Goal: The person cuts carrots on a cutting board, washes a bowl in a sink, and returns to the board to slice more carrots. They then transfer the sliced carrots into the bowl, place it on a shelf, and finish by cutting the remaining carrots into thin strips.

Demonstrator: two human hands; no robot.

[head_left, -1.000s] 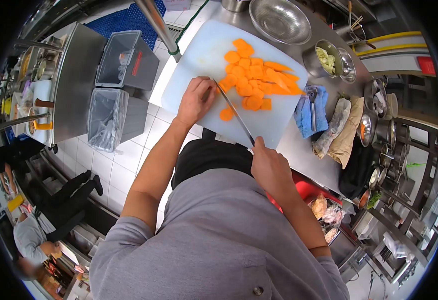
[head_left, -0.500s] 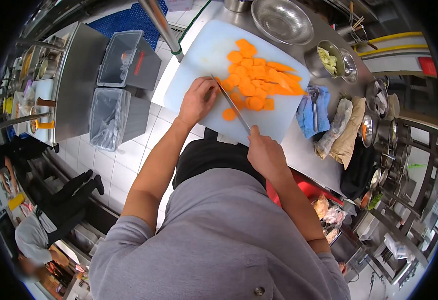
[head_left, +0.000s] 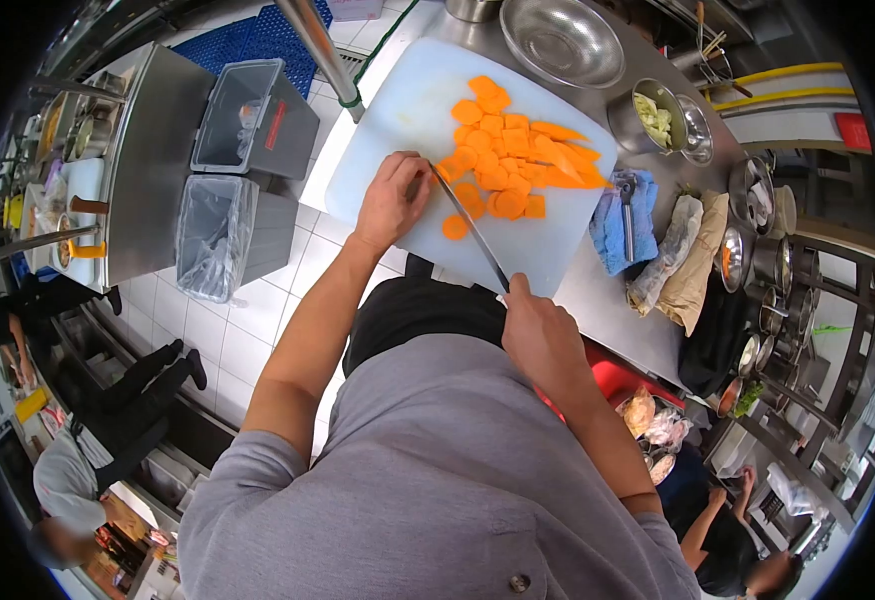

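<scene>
My right hand (head_left: 546, 328) grips the handle of a long knife (head_left: 476, 230). Its blade slants up and left over the white cutting board (head_left: 388, 110), the tip end beside the fingers of my left hand (head_left: 395, 198). Those fingers are curled down onto the board; whatever lies beneath them is hidden. Just right of the blade is a spread of sliced carrots (head_left: 493, 150): round slices, squarish pieces and longer wedges. One round carrot slice (head_left: 455, 227) sits apart, left of the blade near the board's front.
Right of the board are a blue cloth (head_left: 610, 240) with a peeler-like metal tool (head_left: 629, 215), a brown paper bag (head_left: 696, 265) and a bowl of cut greens (head_left: 655, 122). A steel colander (head_left: 563, 42) stands behind. Grey bins (head_left: 288, 125) are at left; co-workers (head_left: 713, 530) stand on both sides.
My right hand has drawn the knife back toward my body and slightly right. My left hand stays nearly in place. Another person has come into view at the lower right.
</scene>
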